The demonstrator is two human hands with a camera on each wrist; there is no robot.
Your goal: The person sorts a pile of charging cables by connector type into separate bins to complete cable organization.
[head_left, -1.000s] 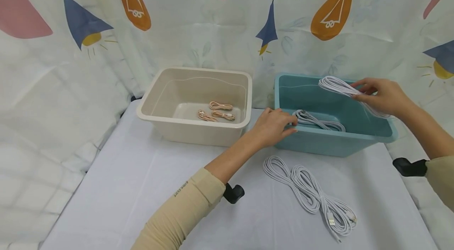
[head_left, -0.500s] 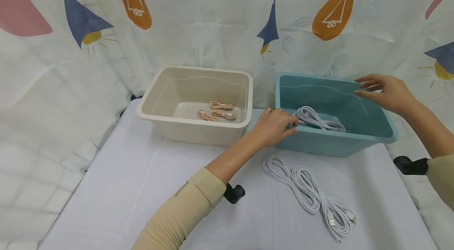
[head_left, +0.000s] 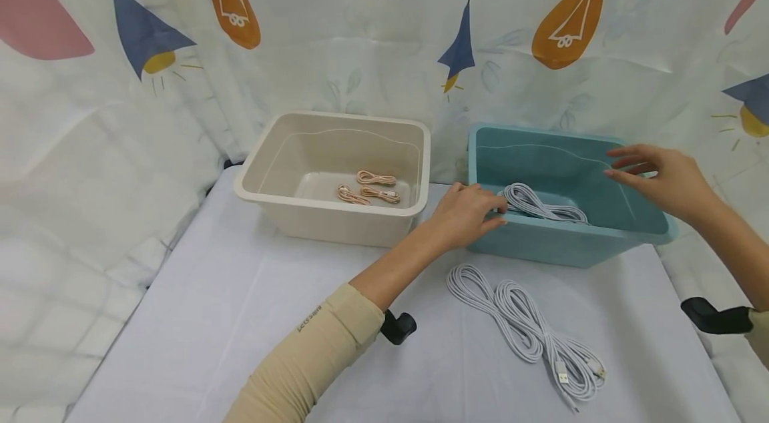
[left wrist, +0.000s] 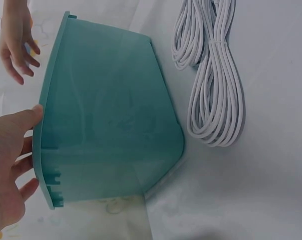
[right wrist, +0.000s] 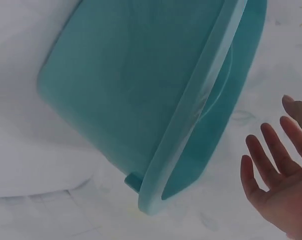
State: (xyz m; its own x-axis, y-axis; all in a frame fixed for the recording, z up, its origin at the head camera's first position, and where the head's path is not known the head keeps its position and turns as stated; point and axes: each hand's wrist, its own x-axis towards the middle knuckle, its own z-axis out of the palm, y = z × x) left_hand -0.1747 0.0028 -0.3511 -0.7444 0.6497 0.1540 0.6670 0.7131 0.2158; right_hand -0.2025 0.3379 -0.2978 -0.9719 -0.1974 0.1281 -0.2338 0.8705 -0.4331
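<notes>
My left hand grips the rim of the teal bin at its near left corner, thumb on the outer side. Over the bin's right end hovers my right hand, empty, its fingers apart and lightly bent in the right wrist view. White cable coils lie piled at the bottom left of the teal bin, partly hidden by its front wall. On the table in front, more bundled white USB cables overlap each other; one of these bundles shows its tie in the left wrist view.
To the left stands a beige bin with three small tan cables inside. Both bins sit at the back of a white-covered table, close to a patterned curtain.
My right hand let a white cable bundle drop onto the cable in the teal bin. Then it moved slightly right and down, empty. The left hand kept its place on the rim.
</notes>
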